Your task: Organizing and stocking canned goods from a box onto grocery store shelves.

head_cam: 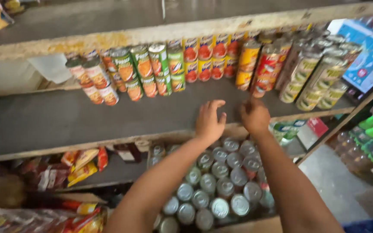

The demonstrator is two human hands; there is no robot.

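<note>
- Cans [255, 71] stand stacked at the shelf's [65, 116] back — well beyond both hands.
- Left hand [209, 121]: fingers spread, empty.
- Right hand [254, 115]: curled loosely; grip unclear.

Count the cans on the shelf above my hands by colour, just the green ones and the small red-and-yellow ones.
Green cans: 8
Red-and-yellow cans: 8
Total: 16
</note>
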